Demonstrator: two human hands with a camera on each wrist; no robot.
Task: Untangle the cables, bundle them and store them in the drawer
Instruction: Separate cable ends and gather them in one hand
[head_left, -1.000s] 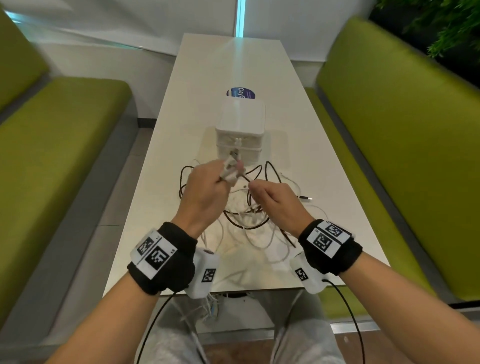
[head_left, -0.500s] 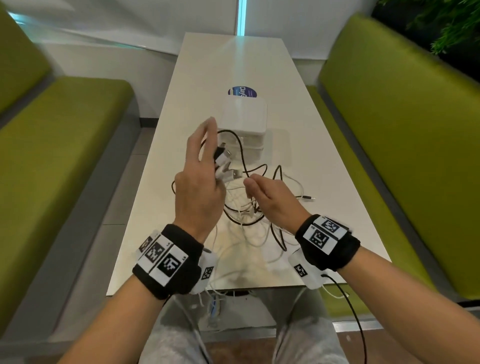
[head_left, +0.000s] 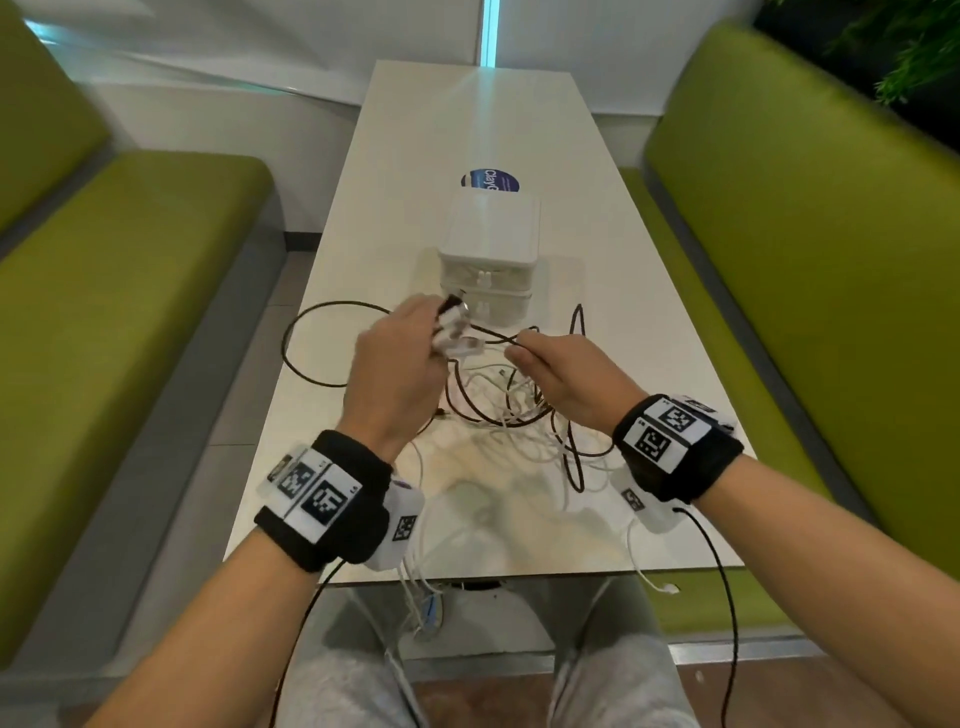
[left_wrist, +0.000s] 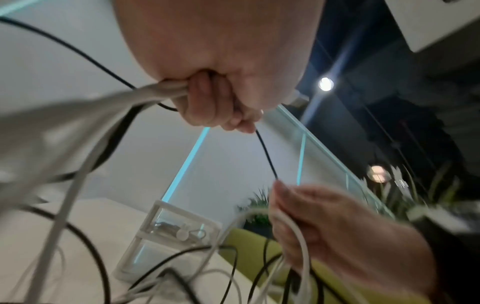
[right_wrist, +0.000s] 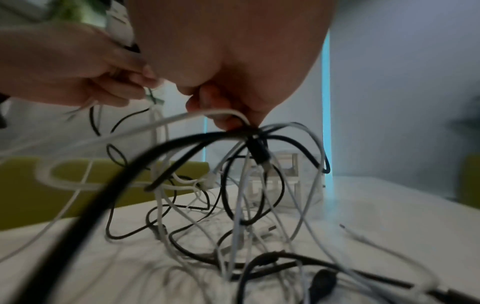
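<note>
The left hand is raised above the table, fingers curled round a clutch of plug ends — white and black, blurred. From that fist a thin black cable runs to the right hand, which pinches it between thumb and fingertip; in the left wrist view the span between the two grips is straight and taut. Its long axis lies roughly left to right, slightly toward the right hand's side. The right hand also holds white strands under its curled fingers. The tangle lies on the table below and between both hands, nearest the right wrist; a wide black loop lies out to the left. The drawer unit stands just beyond the hands, drawers closed.

Judgement: untangling is at an early step — the next move likely separates the hands along the taut span to draw that cable free; snagging on the white strands is the risk
</note>
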